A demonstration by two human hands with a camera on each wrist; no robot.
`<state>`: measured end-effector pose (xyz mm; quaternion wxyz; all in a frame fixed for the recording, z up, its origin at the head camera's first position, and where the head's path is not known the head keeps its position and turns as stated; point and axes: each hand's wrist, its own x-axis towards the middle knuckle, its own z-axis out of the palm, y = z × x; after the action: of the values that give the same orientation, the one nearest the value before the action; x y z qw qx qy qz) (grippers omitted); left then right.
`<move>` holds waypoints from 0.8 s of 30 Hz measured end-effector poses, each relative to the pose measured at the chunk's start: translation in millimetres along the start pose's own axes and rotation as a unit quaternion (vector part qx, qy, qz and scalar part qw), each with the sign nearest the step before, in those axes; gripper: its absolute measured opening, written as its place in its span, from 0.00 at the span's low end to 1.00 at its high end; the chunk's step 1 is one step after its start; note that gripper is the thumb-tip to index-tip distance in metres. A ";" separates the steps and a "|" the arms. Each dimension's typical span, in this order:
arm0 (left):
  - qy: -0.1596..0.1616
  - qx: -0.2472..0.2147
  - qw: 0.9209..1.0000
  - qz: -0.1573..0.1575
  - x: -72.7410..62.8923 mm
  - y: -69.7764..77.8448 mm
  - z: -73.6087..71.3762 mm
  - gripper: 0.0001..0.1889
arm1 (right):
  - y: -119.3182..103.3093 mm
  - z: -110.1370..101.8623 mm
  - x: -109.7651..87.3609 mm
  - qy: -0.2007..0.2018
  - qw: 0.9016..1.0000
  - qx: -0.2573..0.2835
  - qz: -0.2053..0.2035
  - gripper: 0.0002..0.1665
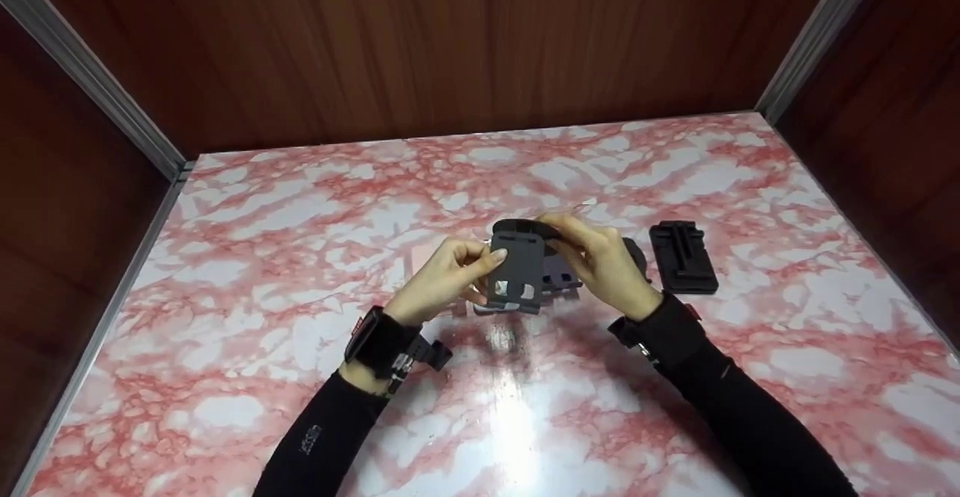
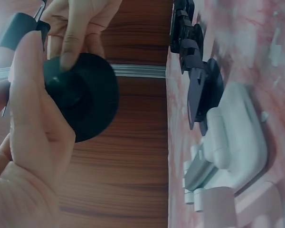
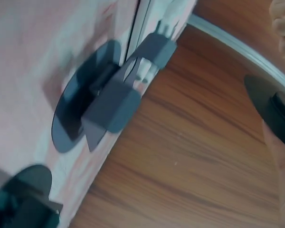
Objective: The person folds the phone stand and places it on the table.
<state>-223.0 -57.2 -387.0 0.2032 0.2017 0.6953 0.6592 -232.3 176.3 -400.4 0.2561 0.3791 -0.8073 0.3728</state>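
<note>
A dark grey phone stand (image 1: 516, 272) is held up above the table, its slotted plate facing the head camera. My left hand (image 1: 450, 268) pinches the plate's left edge, thumb on the front face. With the fingertips of my right hand (image 1: 607, 257) I grip the black rounded base at the top of the stand. The left wrist view shows this base (image 2: 97, 102) from beneath, with the right fingers (image 2: 69, 52) on it. In the right wrist view only part of the base (image 3: 263, 99) appears at the right edge.
On the marbled table, a black stand (image 1: 697, 276) lies at the right. Behind the hands stand a purple-grey stand (image 1: 559, 270) and a dark one (image 1: 636, 255), partly hidden. A white stand (image 2: 247, 137) and a pink one (image 2: 218, 204) are nearby. Wooden panels (image 1: 450, 47) enclose the table.
</note>
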 end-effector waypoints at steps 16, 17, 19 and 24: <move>0.032 -0.004 0.999 -0.003 -1.1 -5.8 4.4 0.15 | -9.0 -2.4 -0.3 -0.002 0.999 -0.041 -0.024 0.22; 0.043 0.007 0.999 0.011 -1.7 -4.4 5.2 0.15 | -9.3 -2.0 0.7 0.002 0.999 -0.028 -0.017 0.22; 0.074 0.046 0.995 0.045 -3.3 -1.5 6.6 0.15 | -9.9 -1.4 2.4 0.011 1.000 0.004 -0.002 0.21; 0.178 0.187 0.958 0.129 -6.6 5.2 9.6 0.16 | -11.2 -1.1 3.6 0.020 0.996 0.070 0.051 0.18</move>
<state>-212.1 -52.5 -382.2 -0.0517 0.2035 0.7991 0.5634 -225.2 170.8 -392.6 0.2255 0.3475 -0.7922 0.4482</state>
